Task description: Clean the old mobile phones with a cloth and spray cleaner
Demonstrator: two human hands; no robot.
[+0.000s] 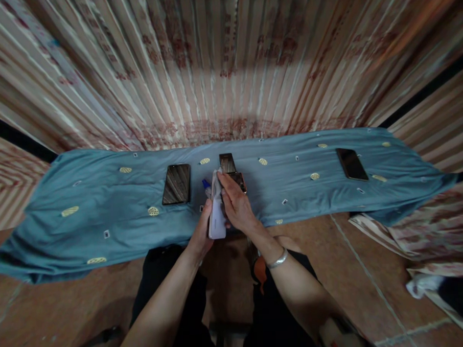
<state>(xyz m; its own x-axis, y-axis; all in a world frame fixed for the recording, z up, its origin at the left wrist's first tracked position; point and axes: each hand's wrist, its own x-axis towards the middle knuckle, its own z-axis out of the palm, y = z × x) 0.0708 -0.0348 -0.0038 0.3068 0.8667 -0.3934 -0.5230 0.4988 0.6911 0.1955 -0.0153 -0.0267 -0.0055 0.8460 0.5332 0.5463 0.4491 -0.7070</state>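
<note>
A pale lilac phone (217,215) is held upright on its edge near the front middle of the cloth-covered table. My left hand (202,231) grips its lower left side, thumb along the edge. Against the phone's upper right side rests my right hand (237,203), its fingers pressed together; a greyish patch beneath them is too small to make out. Just behind the hands lies a dark folding phone (227,163), partly covered by my right hand. A blue-capped small bottle (206,185) is left of the lilac phone.
A black phone (176,184) lies on the blue-green cloth (113,204) to the left, and another dark phone (352,164) far right. Pleated patterned curtains (212,82) hang behind the table. My knees are under its front edge.
</note>
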